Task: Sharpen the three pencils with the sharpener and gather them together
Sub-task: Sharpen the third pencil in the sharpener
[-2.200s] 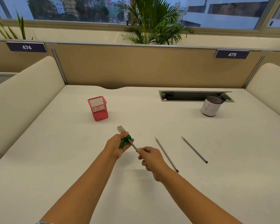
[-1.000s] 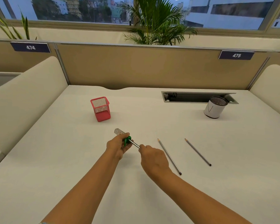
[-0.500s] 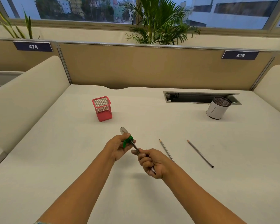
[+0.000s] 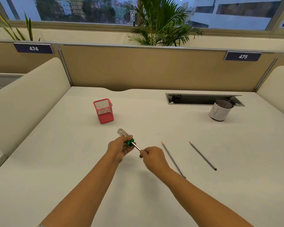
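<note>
Two number plates are fixed on the partition behind the counter [image 4: 72, 161]: "474" is read on the left plate [image 4: 33, 48] and "475" on the right plate [image 4: 243, 56]. A dark V-shaped mark is seen on the white wrap of the round mesh cup [image 4: 220, 111], which stands at the far right just in front of the cable slot [image 4: 202, 99]; no brand name can be made out on anything. Three pencils are counted. One pencil [image 4: 137, 146] is pinched in the curled fingers of the right hand [image 4: 152, 157], with its tip pushed into the green sharpener [image 4: 129, 142]. The sharpener, with its clear shavings case [image 4: 122, 132] pointing away from the person, is gripped in the closed fingers of the left hand [image 4: 120, 147]; both are held just above the middle of the counter. The second pencil [image 4: 170, 157] is laid flat just to the right of the right hand, its lower part crossed by the right forearm. The third pencil [image 4: 202, 155] is laid further right, roughly parallel to the second and apart from it, both points aimed away. One red mesh holder [image 4: 103, 111] is set upright beyond the hands, to the left. Two plants are counted at the window: a palm [image 4: 161, 22] and a spiky-leaved plant [image 4: 18, 28].
</note>
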`<state>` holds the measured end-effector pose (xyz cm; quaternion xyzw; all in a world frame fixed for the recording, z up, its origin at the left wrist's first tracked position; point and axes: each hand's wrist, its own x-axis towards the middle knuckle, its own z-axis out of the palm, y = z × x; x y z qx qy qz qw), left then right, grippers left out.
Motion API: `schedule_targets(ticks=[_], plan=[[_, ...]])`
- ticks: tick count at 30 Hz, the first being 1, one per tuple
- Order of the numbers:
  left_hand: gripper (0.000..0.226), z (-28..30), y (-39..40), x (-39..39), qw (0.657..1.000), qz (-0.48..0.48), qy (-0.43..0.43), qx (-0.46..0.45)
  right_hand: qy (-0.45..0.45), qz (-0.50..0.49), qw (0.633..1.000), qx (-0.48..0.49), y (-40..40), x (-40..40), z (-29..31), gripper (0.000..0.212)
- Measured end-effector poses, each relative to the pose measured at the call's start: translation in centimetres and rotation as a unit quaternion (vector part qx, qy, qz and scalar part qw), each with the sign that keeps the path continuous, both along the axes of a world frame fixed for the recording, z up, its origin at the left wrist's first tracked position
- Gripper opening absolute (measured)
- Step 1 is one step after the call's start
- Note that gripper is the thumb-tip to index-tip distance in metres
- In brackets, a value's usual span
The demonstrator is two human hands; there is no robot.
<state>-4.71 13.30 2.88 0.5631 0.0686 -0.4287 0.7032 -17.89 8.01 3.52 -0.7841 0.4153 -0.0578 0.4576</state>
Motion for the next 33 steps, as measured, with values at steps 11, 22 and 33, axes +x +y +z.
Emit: schedule_targets(ticks=[11, 22, 33], plan=[[0.024, 0.6, 0.4, -0.6, 0.999, -0.042, -0.003, 0.012, -0.037, -0.048, 0.982, 0.18, 0.5, 0.7, 0.5, 0.035], [0.013, 0.3, 0.3, -0.1, 1.0, 0.015, 0.01, 0.014, 0.121, 0.06, 0.888, -0.441, 0.7, 0.5, -0.7, 0.036], [0.019, 1.0, 0.7, -0.3, 0.998, -0.063, 0.013, -0.03, -0.13, -0.138, 0.737, 0.648, -0.7, 0.3, 0.3, 0.05]])
